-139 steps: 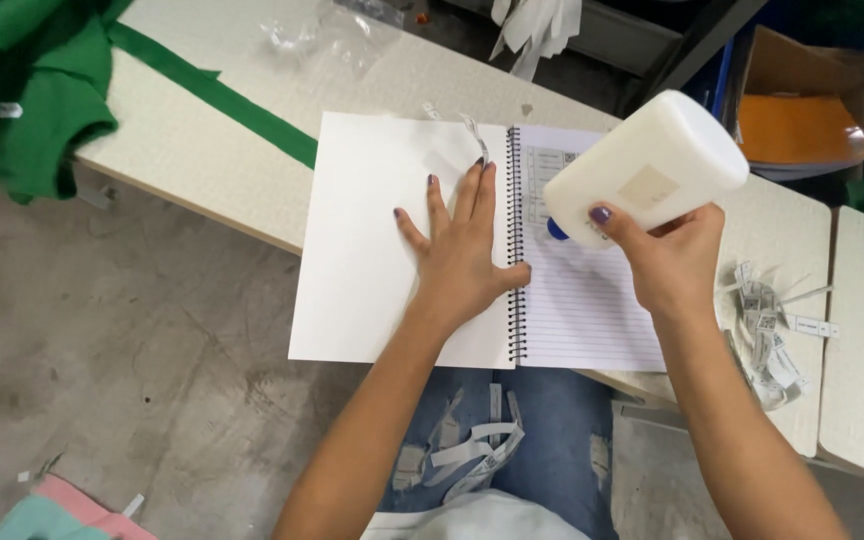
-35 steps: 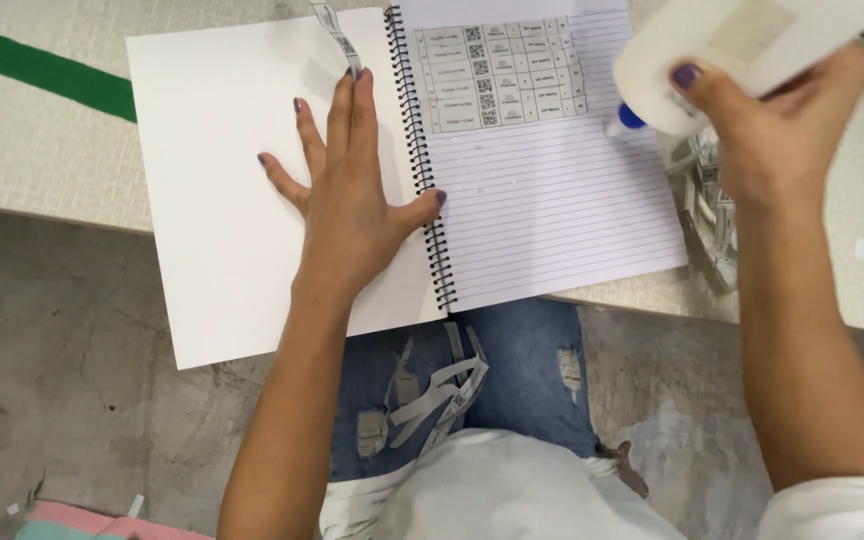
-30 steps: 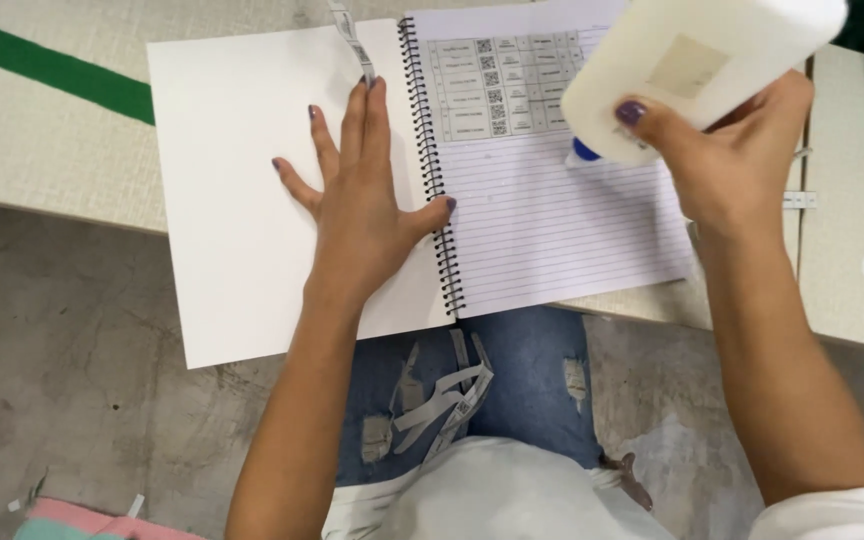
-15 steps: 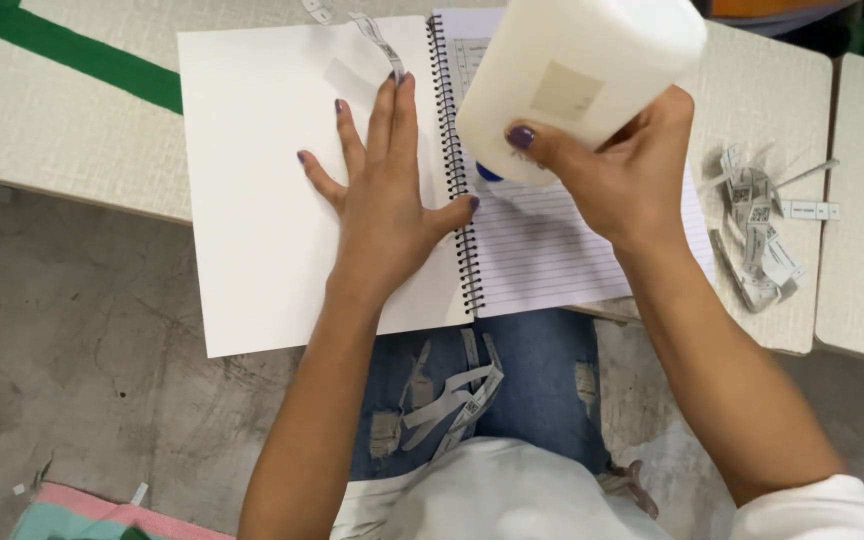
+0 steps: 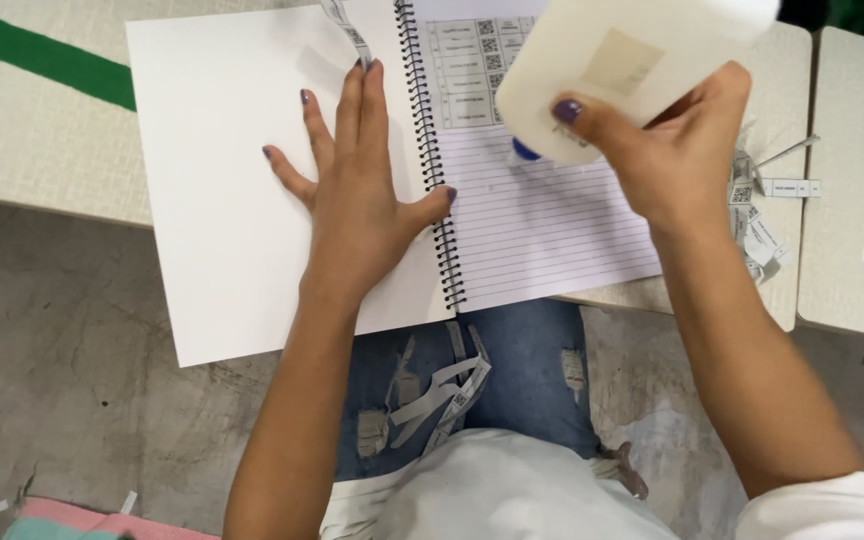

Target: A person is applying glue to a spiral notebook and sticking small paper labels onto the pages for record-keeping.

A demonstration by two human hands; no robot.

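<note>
Pressing flat, fingers spread, the left hand (image 5: 357, 205) holds down the blank left page of an open spiral-bound notebook (image 5: 542, 235). The right hand (image 5: 677, 150) grips a tilted white plastic glue bottle (image 5: 622, 60), blue nozzle over the lined right page.

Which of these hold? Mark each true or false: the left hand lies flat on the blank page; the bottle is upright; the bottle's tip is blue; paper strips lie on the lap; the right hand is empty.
1. The left hand lies flat on the blank page of the spiral notebook. True.
2. The white bottle stands upright. False: it is tilted, tip down over the lined page.
3. Its tip is blue. True.
4. Paper strips lie on the lap. True.
5. The right hand is empty. False: it grips the bottle.
</note>
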